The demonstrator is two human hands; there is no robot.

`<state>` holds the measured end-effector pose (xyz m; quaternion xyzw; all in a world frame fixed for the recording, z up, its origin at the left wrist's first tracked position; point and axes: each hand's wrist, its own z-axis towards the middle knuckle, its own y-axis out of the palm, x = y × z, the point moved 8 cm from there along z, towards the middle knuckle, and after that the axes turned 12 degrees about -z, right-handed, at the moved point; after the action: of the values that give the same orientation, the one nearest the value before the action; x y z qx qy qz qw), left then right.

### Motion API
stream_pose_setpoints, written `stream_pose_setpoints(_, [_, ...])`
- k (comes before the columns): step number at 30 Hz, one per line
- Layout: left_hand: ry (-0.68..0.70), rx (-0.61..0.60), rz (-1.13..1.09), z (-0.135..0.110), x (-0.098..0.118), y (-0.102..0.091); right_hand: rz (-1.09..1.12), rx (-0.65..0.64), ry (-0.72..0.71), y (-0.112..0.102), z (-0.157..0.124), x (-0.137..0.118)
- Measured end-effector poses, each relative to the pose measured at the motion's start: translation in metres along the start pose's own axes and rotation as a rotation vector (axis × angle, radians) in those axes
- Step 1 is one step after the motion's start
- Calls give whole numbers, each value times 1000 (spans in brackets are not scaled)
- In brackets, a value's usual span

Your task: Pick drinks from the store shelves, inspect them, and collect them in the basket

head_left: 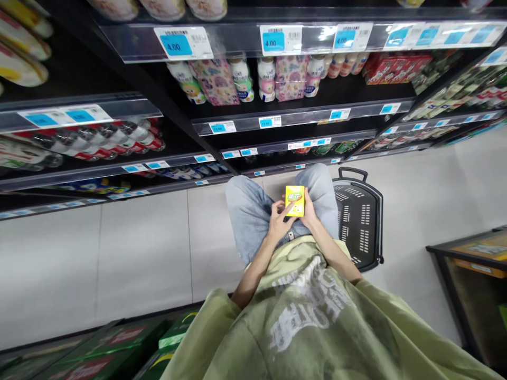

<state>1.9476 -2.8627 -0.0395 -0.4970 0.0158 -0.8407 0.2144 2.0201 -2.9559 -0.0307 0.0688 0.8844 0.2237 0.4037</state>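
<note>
A small yellow carton [294, 196] with green-edged white lettering is held upright over my lap, its printed front facing me. My right hand [310, 212] wraps its right edge, the thumb running up along that side. My left hand [279, 220] is at the lower left of the carton, with a finger lying across its front and the others curled by its left edge. The far side of the carton and the fingertips behind it are hidden. Both hands are between my bent knees, above the jeans [247, 211].
A black shopping basket [358, 216] stands on the tiled floor [146, 248] by my right knee. Ahead, shelves [301, 116] carry small bottles [266, 79], shrink-wrapped packs and price tags. Green boxes [114, 343] are behind me at left; a dark display stand [447, 258] is at right.
</note>
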Motion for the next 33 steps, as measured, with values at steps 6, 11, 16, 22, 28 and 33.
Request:
stream_pose_setpoints(6, [-22, -1, -38, -1, -4, 1, 3, 14, -12, -2, 4, 2])
stream_pose_setpoints(11, [-88, -21, -40, -1, -9, 2, -16, 36, -42, -8, 9, 4])
stream_pose_setpoints(16, [-92, -1, -76, 1, -6, 2, -30, 81, -75, -15, 11, 4])
stream_pose_setpoints(22, [-144, 6, -190, 3, -7, 2, -75, 76, -87, -18, 13, 8])
stream_pose_setpoints(28, [-478, 63, -543, -4, -41, 11, -238, 98, -333, -22, 12, -6])
stream_pose_setpoints(33, [-724, 278, -970, -10, -67, 15, -266, 123, -346, -22, 11, -9])
